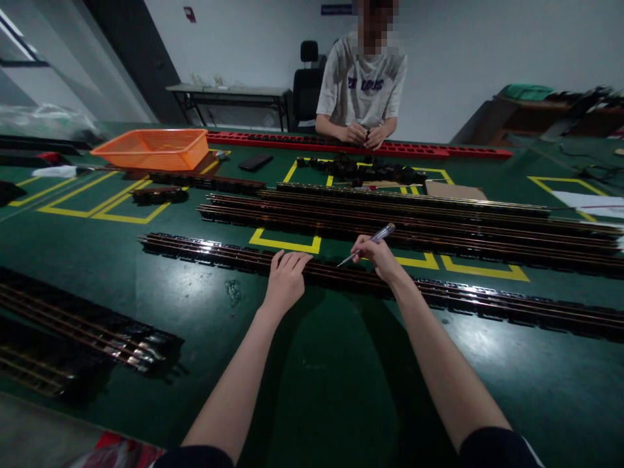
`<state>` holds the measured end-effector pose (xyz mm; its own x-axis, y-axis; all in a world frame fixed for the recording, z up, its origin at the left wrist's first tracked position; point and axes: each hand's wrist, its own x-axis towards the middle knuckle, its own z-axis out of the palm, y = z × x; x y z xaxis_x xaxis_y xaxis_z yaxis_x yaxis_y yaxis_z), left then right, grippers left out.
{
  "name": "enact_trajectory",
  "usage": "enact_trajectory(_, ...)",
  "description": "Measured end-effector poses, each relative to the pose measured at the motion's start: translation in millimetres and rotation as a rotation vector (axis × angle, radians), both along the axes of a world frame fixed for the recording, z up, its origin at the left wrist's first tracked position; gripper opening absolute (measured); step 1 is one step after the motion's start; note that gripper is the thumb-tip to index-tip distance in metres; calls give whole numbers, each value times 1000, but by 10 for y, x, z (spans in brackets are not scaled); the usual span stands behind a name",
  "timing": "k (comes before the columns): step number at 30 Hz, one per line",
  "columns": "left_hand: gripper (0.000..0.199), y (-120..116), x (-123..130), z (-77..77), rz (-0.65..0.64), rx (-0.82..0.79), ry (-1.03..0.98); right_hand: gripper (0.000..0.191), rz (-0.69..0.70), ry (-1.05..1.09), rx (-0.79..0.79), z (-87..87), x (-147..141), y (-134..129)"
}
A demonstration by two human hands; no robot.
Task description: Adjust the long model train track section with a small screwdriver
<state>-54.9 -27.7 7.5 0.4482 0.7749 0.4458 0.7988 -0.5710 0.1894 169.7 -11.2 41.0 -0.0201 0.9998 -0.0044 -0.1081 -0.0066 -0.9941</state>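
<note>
A long black strip with copper-coloured rods (234, 257) runs across the table in front of me. My left hand (286, 281) is closed over its middle part, fingers bent across the top; the thumb is hard to make out. In my right hand (377, 255) is a slim screwdriver (383, 234) with a translucent handle, pinched between the fingers. Its thin shaft slants down to the left, and the tip is at the strip, just right of my left hand. Whether the tip touches a screw is too small to tell.
Several similar strips (439, 231) lie beyond, and more strips (88, 318) at the near left. An orange basket (151, 153), a phone (256, 162) and dark parts (355, 169) are farther back. Across the table, a person (363, 91) handles something small above a red rail (433, 152).
</note>
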Motion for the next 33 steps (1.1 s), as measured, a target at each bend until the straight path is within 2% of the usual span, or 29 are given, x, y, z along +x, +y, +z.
enact_trajectory(4,40,-30,14,18,-20,-8,8,10,24,2,9,3,5,-14)
enact_trajectory(10,41,-53,90,42,39,5,28,9,78,-31,-1,17,63,-69)
enact_trajectory(18,34,-10,150,-16,108,36,28,10,176,-137,12,86,171,-188)
enact_trajectory(33,28,-12,182,-4,163,100,93,9,104,-80,2,69,315,-268)
